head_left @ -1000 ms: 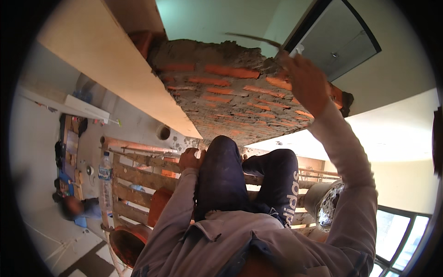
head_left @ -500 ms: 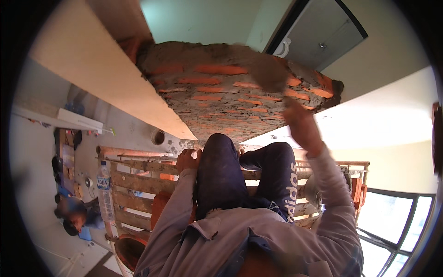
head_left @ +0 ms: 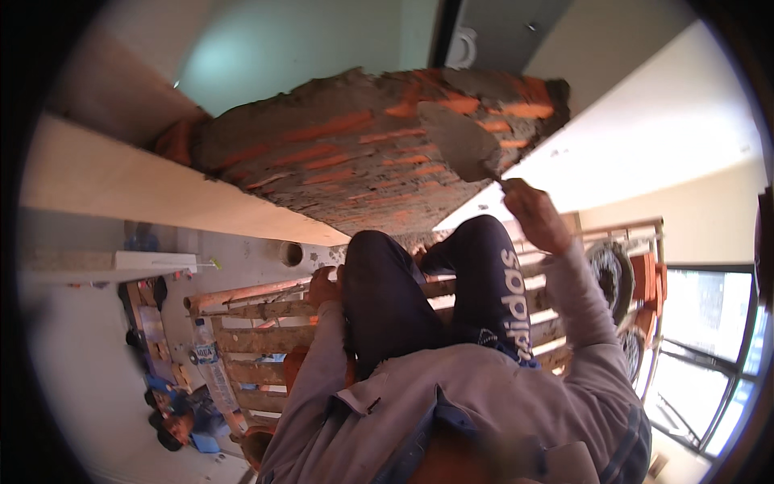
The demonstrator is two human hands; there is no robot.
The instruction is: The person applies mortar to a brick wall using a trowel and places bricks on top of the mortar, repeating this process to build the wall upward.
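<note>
Bottle: clear plastic, near left, at the left end of the slatted platform.
Left hand: beside the left knee, fingers bent; cannot tell whether it grips anything.
Right hand: just right of the right knee, closed round the handle of the trowel.
Trowel: grey blade pointing far left, over the wall's right part; contact unclear.
Brick wall: far; orange bricks, patchy grey mortar.
</note>
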